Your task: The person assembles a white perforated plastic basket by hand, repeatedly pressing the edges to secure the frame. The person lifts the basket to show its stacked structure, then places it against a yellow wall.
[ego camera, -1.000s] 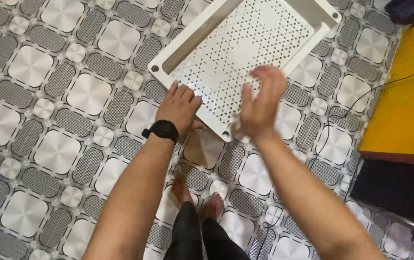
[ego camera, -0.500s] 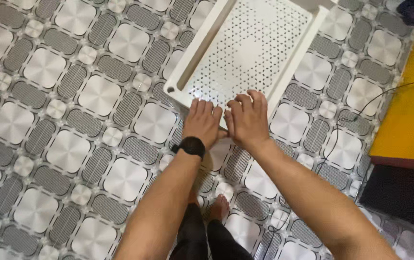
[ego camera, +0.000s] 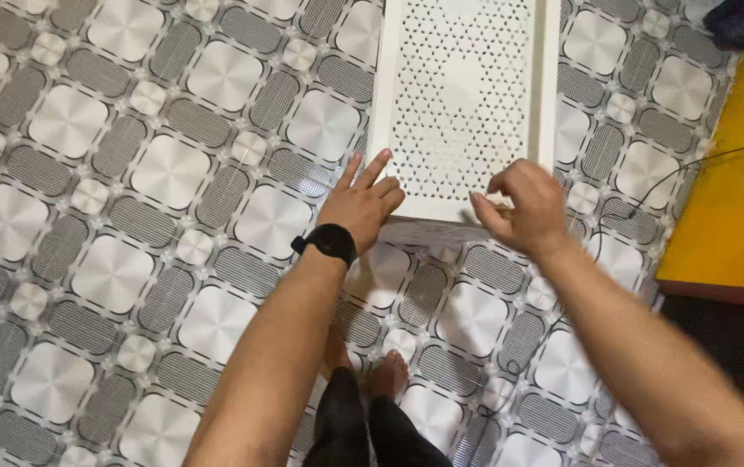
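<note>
Fingers of left hand lay spread on white perforated panel; right hand hovered half-curled, empty. Unsupported, panel risked sliding across tiles.

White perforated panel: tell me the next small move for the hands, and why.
Probably bring the right hand down onto the near edge of the white perforated panel. The left hand already rests on that edge's left corner, while the right hand, blurred, appears to hover with fingers curled just over the right end, so only one side looks held.
</note>
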